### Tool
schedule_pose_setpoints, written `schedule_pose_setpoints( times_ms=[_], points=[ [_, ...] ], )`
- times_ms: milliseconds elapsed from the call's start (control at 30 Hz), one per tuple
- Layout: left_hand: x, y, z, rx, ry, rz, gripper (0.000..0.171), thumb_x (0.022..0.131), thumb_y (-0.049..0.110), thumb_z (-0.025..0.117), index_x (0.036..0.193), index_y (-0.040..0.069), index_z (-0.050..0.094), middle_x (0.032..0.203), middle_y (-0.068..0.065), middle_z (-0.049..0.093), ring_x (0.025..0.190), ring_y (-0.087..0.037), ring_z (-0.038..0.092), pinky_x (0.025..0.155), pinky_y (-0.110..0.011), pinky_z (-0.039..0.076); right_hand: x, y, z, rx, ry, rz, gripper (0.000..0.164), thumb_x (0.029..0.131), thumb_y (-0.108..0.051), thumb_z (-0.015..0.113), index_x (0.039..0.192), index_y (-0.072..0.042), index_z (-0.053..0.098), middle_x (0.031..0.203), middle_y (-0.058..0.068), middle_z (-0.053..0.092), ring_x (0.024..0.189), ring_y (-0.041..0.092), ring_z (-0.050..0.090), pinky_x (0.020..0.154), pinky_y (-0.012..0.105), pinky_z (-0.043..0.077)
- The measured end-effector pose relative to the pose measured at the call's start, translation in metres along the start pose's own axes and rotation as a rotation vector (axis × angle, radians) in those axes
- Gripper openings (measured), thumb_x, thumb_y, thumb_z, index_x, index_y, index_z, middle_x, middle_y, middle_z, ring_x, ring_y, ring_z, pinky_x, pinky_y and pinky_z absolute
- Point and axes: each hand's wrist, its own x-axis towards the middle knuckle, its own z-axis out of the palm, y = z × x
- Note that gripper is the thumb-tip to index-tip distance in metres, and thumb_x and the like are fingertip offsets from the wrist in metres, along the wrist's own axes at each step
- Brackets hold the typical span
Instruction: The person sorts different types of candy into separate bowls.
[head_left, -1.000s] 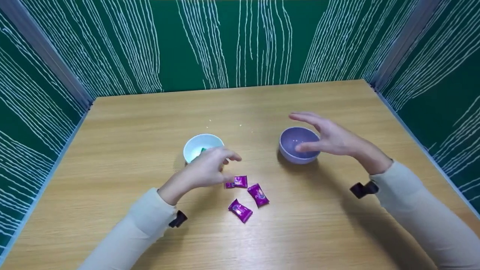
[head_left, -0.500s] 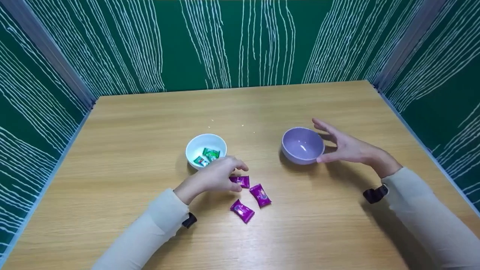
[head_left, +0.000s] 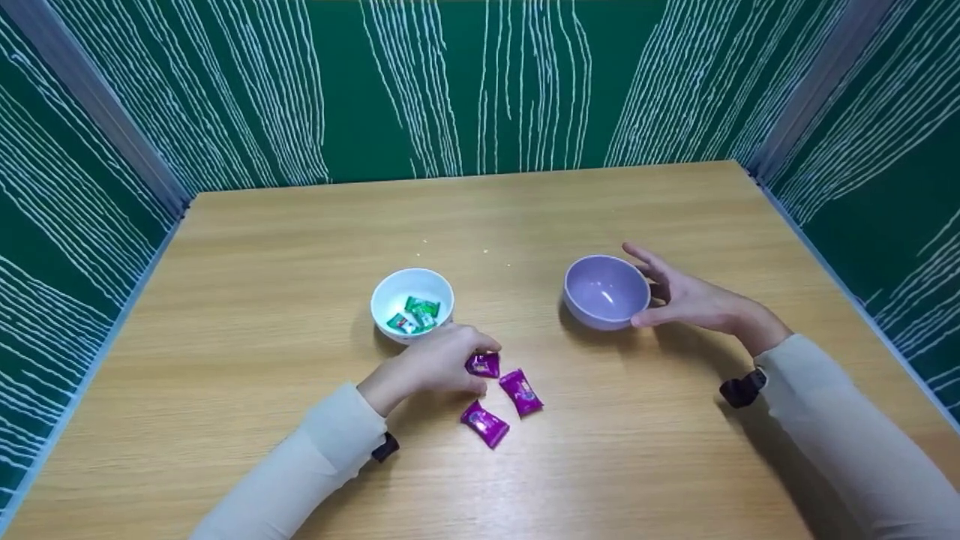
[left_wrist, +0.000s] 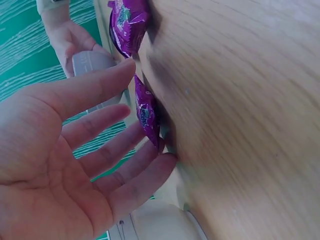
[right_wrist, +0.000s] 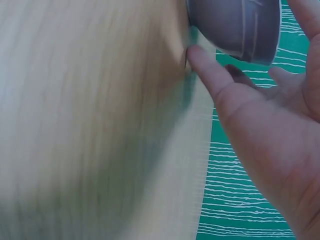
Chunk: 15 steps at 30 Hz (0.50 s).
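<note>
My left hand (head_left: 439,360) reaches down over a purple wrapped candy (head_left: 483,365). Its thumb and fingers are spread apart around that candy, and the left wrist view has the candy (left_wrist: 147,112) right by the fingertips. Two more purple candies lie close by, one to the right (head_left: 520,392) and one nearer the front (head_left: 485,424). My right hand (head_left: 694,304) is at the right side of a purple bowl (head_left: 606,294), thumb at the near side and fingers behind. In the right wrist view the fingers are loosely extended beside the bowl (right_wrist: 235,27).
Just beyond my left hand stands a white bowl (head_left: 411,285) with several green wrapped candies (head_left: 422,307) inside. Tiny pale crumbs (head_left: 485,251) dot the wooden table (head_left: 285,262) behind the bowls. Green walls (head_left: 465,90) with white lines rise at the table's edges.
My left hand has moved from beside the white bowl toward the nearest purple candy and lowered. The right hand has drawn back from above the purple bowl to its right side.
</note>
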Motion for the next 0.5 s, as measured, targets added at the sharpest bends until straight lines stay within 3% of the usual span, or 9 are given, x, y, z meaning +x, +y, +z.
schedule_pose_setpoints(
  times_ms=[200, 500],
  points=[
    [0.004, -0.002, 0.004, -0.017, -0.012, 0.004, 0.048, 0.084, 0.016, 0.085, 0.129, 0.012, 0.068, 0.117, -0.004, 0.069, 0.111, -0.021, 0.061, 0.1, -0.037, 0.048, 0.001, 0.0, 0.0, 0.041, -0.024, 0.028, 0.1, 0.089, -0.02, 0.078, 0.163, -0.025, 0.011, 0.165, 0.008, 0.016, 0.149, 0.034, 0.015, 0.119, 0.064, 0.01],
    [0.008, -0.011, 0.003, -0.176, -0.134, 0.024, 0.038, 0.079, 0.012, 0.089, 0.107, 0.018, 0.065, 0.094, 0.004, 0.065, 0.086, -0.014, 0.061, 0.076, -0.029, 0.051, 0.002, 0.0, -0.001, 0.089, -0.036, 0.054, 0.099, 0.089, -0.018, 0.078, 0.163, -0.027, 0.013, 0.164, 0.007, 0.016, 0.148, 0.034, 0.013, 0.119, 0.065, 0.007]
  ],
)
